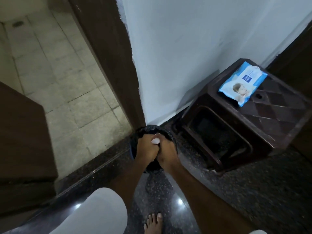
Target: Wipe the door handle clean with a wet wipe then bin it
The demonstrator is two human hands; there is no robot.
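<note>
A small black-lined bin stands on the dark floor at the foot of the door frame. Both my hands are pressed together right over its mouth. A crumpled white wet wipe shows between them, held by my left hand and my right hand. Which fingers pinch it is hard to tell. The door handle is out of view. A blue pack of wet wipes lies on a dark brown plastic stool to the right.
A brown door frame runs up from the bin, with a tiled bathroom floor beyond a granite threshold. The brown door edge is at left. A pale wall is behind the stool. My bare foot is below.
</note>
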